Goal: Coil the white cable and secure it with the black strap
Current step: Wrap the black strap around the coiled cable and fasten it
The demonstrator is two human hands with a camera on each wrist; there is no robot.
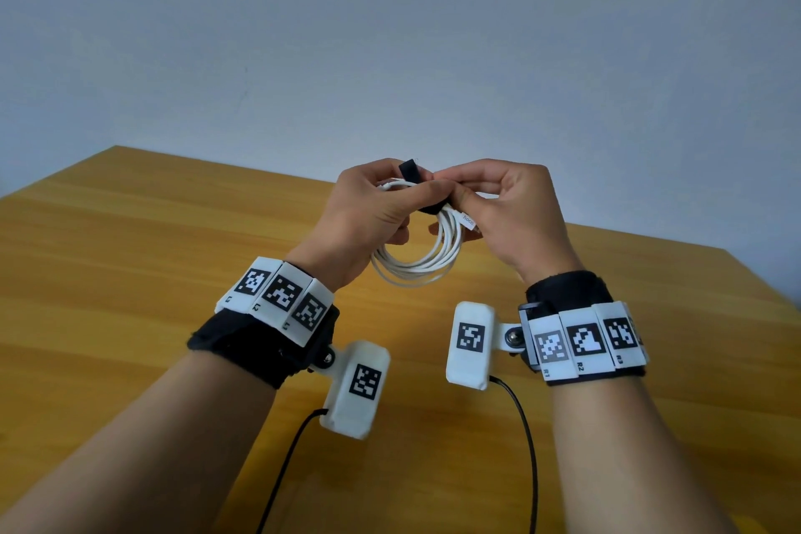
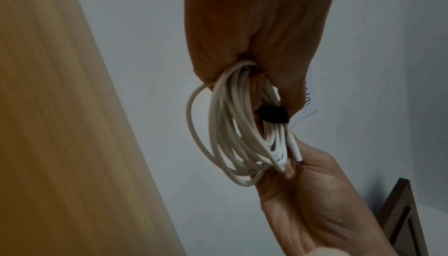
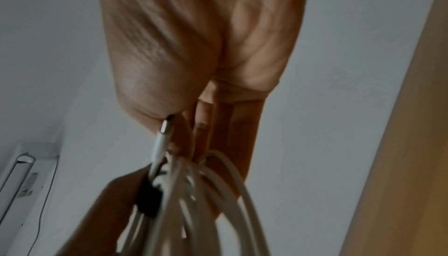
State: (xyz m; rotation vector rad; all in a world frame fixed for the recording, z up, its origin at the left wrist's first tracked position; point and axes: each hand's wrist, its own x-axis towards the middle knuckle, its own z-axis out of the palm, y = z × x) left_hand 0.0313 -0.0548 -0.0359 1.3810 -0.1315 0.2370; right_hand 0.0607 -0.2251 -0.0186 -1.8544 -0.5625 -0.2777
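The white cable [image 1: 416,269] hangs as a coil of several loops between both hands, above the wooden table [image 1: 130,273]. My left hand [image 1: 372,208] grips the top of the coil [image 2: 227,130], its thumb lying across the bundle. The black strap [image 1: 409,171] is wrapped round the loops there, with one end sticking up past the fingers; the left wrist view shows the strap [image 2: 272,114] banding the bundle. My right hand [image 1: 490,204] pinches the strap and the coil [image 3: 194,202] at the same spot. A white plug end [image 3: 161,143] lies against the right palm, close to the strap [image 3: 148,199].
A plain grey-white wall [image 1: 390,35] stands behind the table's far edge. Black leads [image 1: 526,447] run from the wrist cameras toward me. A dark wooden frame [image 2: 400,218] shows low right in the left wrist view.
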